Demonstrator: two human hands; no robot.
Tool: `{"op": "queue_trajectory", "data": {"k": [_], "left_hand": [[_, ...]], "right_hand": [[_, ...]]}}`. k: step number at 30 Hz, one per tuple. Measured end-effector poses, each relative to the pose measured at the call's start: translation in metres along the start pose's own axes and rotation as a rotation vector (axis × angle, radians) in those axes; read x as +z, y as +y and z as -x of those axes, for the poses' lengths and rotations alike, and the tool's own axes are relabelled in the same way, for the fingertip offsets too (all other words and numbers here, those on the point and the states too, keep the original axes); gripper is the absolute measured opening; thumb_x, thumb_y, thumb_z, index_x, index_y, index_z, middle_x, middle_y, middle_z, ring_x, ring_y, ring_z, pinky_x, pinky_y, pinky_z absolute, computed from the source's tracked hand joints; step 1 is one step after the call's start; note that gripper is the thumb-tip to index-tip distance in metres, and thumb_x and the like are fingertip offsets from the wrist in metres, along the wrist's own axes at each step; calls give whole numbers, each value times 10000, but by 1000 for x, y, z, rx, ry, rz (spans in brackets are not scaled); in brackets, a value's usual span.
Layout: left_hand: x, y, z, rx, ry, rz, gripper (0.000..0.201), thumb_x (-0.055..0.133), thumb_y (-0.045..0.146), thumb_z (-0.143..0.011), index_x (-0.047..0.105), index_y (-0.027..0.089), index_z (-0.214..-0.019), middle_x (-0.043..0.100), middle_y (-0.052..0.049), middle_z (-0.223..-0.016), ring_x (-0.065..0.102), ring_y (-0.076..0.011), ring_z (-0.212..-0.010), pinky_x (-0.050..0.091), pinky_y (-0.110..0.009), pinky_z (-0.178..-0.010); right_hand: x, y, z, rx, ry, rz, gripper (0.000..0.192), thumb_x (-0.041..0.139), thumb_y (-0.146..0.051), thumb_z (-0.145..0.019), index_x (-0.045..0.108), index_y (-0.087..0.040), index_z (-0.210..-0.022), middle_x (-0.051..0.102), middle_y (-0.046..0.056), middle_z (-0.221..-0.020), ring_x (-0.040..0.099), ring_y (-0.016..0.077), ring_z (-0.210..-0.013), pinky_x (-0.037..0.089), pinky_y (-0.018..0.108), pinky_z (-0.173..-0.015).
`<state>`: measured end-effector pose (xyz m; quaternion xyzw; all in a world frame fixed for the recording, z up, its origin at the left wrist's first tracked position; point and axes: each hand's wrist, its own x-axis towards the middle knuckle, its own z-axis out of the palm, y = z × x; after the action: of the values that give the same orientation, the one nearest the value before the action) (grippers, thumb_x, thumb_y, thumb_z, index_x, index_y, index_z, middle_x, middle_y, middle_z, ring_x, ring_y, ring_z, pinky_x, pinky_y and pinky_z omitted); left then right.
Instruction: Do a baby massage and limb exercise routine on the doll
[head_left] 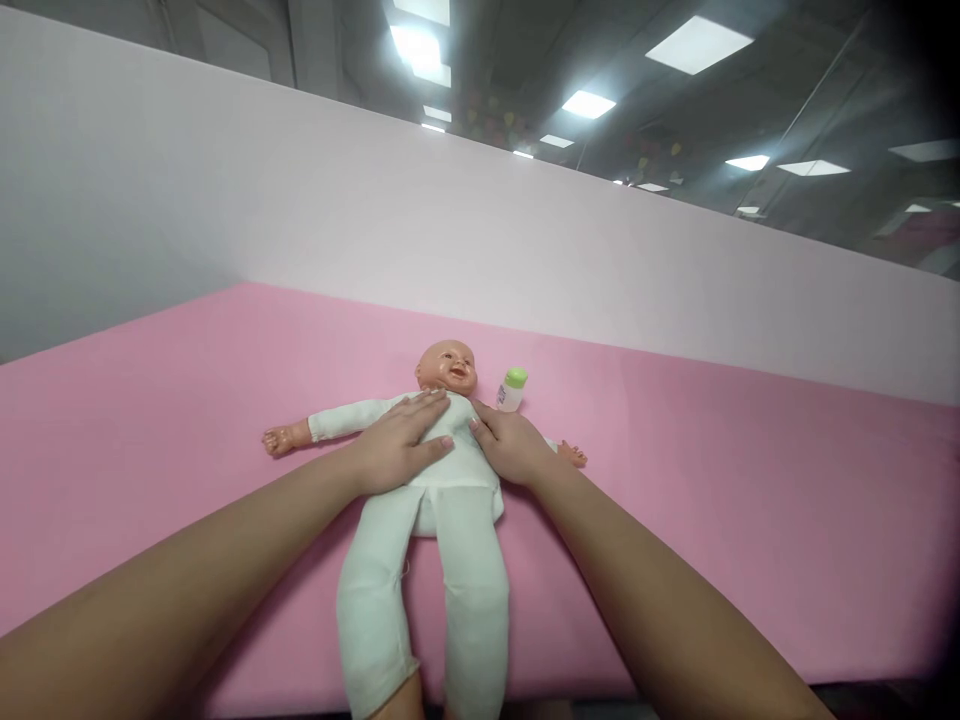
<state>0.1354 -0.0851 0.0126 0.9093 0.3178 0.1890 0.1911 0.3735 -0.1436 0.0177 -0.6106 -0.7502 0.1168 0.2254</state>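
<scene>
A doll (442,450) in white lies face-up mid pink counter (750,480). Left hand (397,445) and right hand (510,445) press its chest, each grip spread flat. Small bottle (512,389) at one o'clock; pale partition wall (375,220) behind, ceiling lights (697,45) overhead.

A baby doll (442,470) lies on its back on the pink surface, head toward the far wall, arms spread to either side, legs stretched toward the near edge. It wears a white cloth suit (only the head, hands and feet are bare plastic). The left hand (397,445) and the right hand (510,445) both rest flat on its chest, fingers extended.
</scene>
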Motion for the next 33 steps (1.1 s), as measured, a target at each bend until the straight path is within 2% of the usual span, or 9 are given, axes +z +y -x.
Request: {"op": "queue_trajectory", "data": {"k": [5,9,12,15,18,21,25,27,33], "left_hand": [[5,-17,-3,-130,82,90,780,363,618,-1044,352,136,-1658,290,-95,-1733,217,-282,-1618,137,-479,-1328],[8,-26,-3,-172,176,167,726,387,542,-1043,395,123,-1635,371,-111,-1700,321,-267,-1582,199,-438,-1320],[8,-30,-4,-192,210,217,689,408,507,-1035,428,144,-1619,422,-104,-1675,377,-271,-1554,255,-436,-1304],[7,-31,-3,-201,201,231,670,422,468,-1029,429,153,-1619,428,-96,-1673,376,-270,-1554,256,-436,-1303],[7,-31,-2,-234,201,287,672,443,453,-1019,423,153,-1621,432,-92,-1671,386,-266,-1548,277,-431,-1295],[8,-31,-2,-238,206,323,656,453,452,-1016,441,181,-1612,458,-79,-1656,416,-260,-1532,303,-422,-1283],[8,-31,-3,-207,204,270,653,444,465,-1016,466,171,-1598,468,-83,-1648,420,-269,-1529,291,-432,-1289],[7,-30,-3,-196,202,239,641,433,456,-1018,480,172,-1591,472,-84,-1645,424,-274,-1527,283,-445,-1294],[2,-26,-2,-166,175,168,618,440,448,-1014,519,185,-1567,468,-73,-1644,428,-282,-1526,274,-474,-1300]], "right_hand": [[-5,4,0,-113,51,7,443,459,-409,-1091,578,-291,-1501,673,61,-1433,633,291,-1304,508,446,-1060],[-9,-11,10,-374,156,-45,328,592,-344,-1020,748,-241,-1289,695,81,-1398,600,283,-1361,460,457,-1160],[-4,-34,24,-596,58,-237,227,618,-307,-1008,809,-272,-1125,753,47,-1292,680,232,-1259,529,387,-1086],[3,-52,31,-665,-102,-338,206,676,-361,-998,813,-274,-1126,758,41,-1289,694,218,-1242,527,359,-1087],[5,-52,27,-606,-158,-229,366,682,-432,-1006,735,-272,-1331,662,68,-1452,583,245,-1394,385,427,-1230],[4,-40,17,-490,-168,-57,588,602,-542,-1037,526,-286,-1561,418,83,-1662,329,297,-1571,163,547,-1312],[6,-20,6,-339,-165,4,722,534,-670,-1024,394,-315,-1637,216,58,-1745,124,325,-1628,108,599,-1307],[8,-10,3,-263,-98,-16,726,548,-681,-1010,438,-299,-1617,238,65,-1741,159,333,-1621,160,590,-1302],[3,9,-2,-29,52,-140,497,507,-541,-1066,567,-347,-1520,618,12,-1507,574,281,-1387,443,478,-1169]]}}
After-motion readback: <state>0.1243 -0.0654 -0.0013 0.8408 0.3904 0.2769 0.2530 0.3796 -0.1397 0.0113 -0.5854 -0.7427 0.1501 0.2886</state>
